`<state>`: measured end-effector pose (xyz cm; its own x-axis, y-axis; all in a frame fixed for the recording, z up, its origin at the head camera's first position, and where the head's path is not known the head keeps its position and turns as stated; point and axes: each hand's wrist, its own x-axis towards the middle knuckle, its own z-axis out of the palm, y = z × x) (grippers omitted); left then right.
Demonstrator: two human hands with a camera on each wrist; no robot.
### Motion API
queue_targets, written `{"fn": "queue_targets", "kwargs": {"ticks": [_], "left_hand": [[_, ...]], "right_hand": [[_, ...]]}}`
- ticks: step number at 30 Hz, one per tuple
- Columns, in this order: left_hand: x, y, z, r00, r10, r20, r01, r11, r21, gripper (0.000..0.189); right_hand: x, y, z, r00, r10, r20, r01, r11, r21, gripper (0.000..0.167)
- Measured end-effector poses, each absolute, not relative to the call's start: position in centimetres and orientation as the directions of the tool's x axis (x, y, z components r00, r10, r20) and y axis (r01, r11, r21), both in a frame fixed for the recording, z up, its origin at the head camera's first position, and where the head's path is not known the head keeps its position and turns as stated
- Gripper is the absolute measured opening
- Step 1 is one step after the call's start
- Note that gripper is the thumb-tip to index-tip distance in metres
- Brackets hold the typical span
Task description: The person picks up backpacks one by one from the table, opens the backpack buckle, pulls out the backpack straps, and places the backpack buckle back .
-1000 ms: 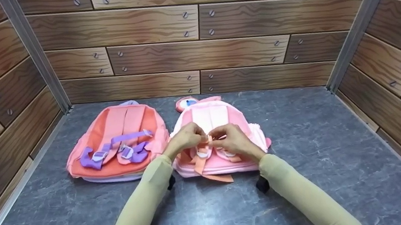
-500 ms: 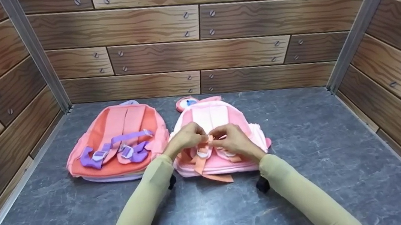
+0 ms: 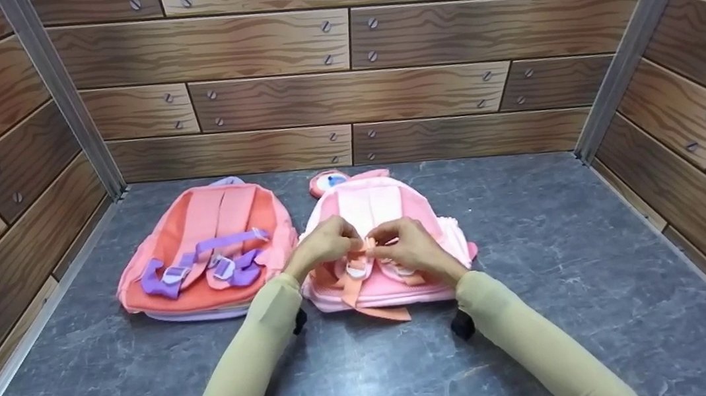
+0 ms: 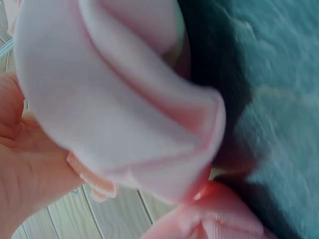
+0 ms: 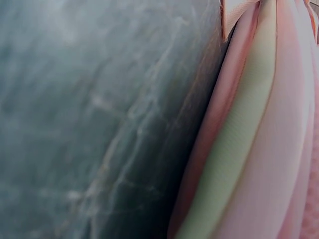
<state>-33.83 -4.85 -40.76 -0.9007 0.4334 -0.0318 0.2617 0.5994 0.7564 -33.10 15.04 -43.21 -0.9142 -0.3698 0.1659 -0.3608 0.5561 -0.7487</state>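
Note:
A light pink backpack point(image 3: 424, 206) lies on the table, its shoulder-strap side up. Over its middle my left hand point(image 3: 328, 240) and right hand point(image 3: 415, 244) meet fingertip to fingertip. Between them they pinch an orange webbing strap point(image 3: 370, 245); the fingers hide much of it. Just below is a white strap buckle point(image 3: 356, 269), and a loose orange strap end point(image 3: 383, 315) trails past the backpack's near edge. In the left wrist view, pink fabric point(image 4: 109, 99) covers most of the left hand point(image 4: 30, 164). The right wrist view shows the backpack's side point(image 5: 269, 149), no hand.
A coral backpack point(image 3: 214, 207) with purple straps point(image 3: 231, 240) lies close on the left, against the pink one. A round eye-like piece point(image 3: 328, 182) sticks out behind the pink backpack. Wood-patterned walls point(image 3: 341, 93) bound the dark marbled table point(image 3: 563, 234).
My left hand has shifted very slightly left, and more of the orange strap shows between the fingertips. The right hand and both backpacks look the same.

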Motion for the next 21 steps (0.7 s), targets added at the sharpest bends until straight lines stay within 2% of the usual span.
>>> {"fn": "queue_targets", "kwargs": {"ticks": [5, 14, 21], "left_hand": [[-33.87, -4.53, -40.88, -0.900, 0.434, -0.040, 0.248, 0.585, 0.772, 0.015], [-33.75, -5.21, -40.55, -0.906, 0.424, 0.001, 0.300, 0.638, 0.709, 0.014], [-33.77, -5.25, -40.55, -0.905, 0.424, 0.001, 0.297, 0.631, 0.717, 0.014]], "right_hand": [[-33.02, 15.10, -43.17, -0.911, -0.374, 0.175, -0.369, 0.545, -0.753, 0.020], [-32.99, 14.90, -43.16, -0.923, -0.350, 0.160, -0.342, 0.554, -0.759, 0.020], [-33.06, 14.90, -43.14, -0.931, -0.336, 0.141, -0.316, 0.553, -0.771, 0.022]]}}
